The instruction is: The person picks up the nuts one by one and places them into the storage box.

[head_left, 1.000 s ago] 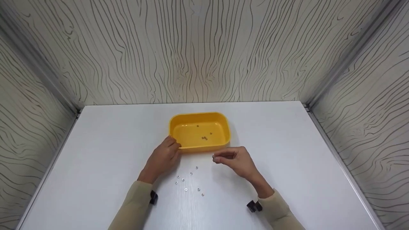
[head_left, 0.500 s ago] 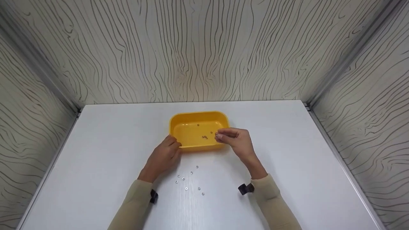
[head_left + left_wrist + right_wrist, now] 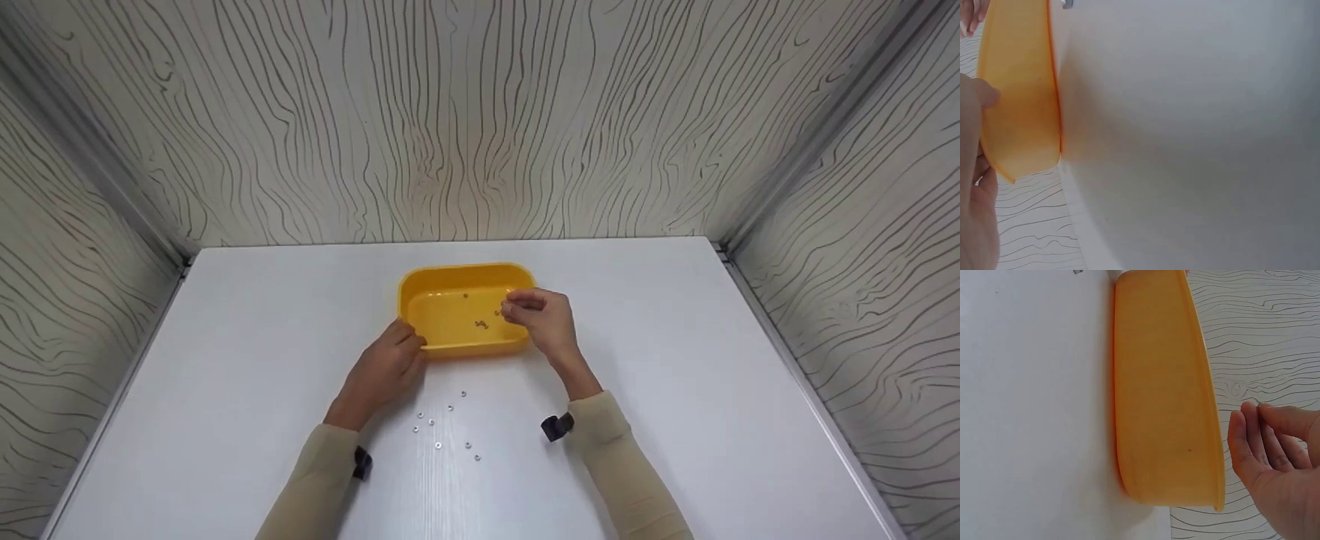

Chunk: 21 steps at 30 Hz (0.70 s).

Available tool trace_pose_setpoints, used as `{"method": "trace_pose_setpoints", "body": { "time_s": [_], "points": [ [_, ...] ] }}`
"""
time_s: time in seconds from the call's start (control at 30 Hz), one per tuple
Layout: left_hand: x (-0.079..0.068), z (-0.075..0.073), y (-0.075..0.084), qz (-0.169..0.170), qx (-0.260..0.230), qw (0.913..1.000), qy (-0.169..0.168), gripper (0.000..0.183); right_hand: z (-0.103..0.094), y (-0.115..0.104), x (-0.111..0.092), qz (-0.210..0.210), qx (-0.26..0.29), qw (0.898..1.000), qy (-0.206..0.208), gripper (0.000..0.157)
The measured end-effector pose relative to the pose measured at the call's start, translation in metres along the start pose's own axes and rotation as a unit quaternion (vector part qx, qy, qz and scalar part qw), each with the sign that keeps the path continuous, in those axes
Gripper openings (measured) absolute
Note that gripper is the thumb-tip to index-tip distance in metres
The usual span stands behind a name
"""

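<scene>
In the head view, a yellow plastic bin (image 3: 469, 349) stands on the white table, with several small metal nuts (image 3: 481, 325) on its floor. My left hand (image 3: 381, 367) grips the bin's near-left corner, thumb against the outer wall in the left wrist view. Over the bin's right side is my right hand (image 3: 546, 319). Its thumb and fingertips pinch a tiny nut (image 3: 1258, 404), mostly hidden between them, just above the rim in the right wrist view. Several more loose nuts (image 3: 438, 445) lie scattered on the table in front of the bin, between my forearms.
The white table (image 3: 712, 390) is bounded at the back by a wood-grain patterned panel (image 3: 465, 135), with similar panels at both sides. A black wrist camera mount (image 3: 556, 427) sits at my right cuff, another (image 3: 362, 463) at the left.
From in front of the bin, my right hand has moved up, away from me, and over the bin's right side with the pinched nut. My left hand keeps its grip on the corner.
</scene>
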<state>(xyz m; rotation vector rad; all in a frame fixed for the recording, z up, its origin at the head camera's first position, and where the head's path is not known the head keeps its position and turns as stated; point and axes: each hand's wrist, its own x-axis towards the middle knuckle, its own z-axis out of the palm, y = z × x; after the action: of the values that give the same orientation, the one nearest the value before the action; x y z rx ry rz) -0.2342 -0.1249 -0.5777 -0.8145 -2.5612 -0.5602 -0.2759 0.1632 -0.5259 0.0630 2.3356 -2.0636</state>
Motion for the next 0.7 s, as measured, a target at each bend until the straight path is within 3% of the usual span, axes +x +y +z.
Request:
{"method": "trace_pose_setpoints", "body": {
  "time_s": [0.23, 0.43, 0.7],
  "points": [
    [-0.001, 0.001, 0.001, -0.023, -0.003, 0.9995, -0.019, 0.014, 0.011, 0.006, 0.009, -0.018, -0.069, 0.997, 0.026, 0.02],
    [-0.001, 0.002, 0.0, -0.017, -0.007, 0.9995, -0.027, 0.016, 0.014, 0.005, 0.013, -0.031, -0.119, 0.991, 0.048, 0.02],
    [0.0, 0.0, -0.001, -0.006, 0.0, 0.9998, -0.018, 0.015, 0.012, 0.006, 0.013, -0.065, -0.132, 0.988, 0.051, 0.016]
  ]
}}
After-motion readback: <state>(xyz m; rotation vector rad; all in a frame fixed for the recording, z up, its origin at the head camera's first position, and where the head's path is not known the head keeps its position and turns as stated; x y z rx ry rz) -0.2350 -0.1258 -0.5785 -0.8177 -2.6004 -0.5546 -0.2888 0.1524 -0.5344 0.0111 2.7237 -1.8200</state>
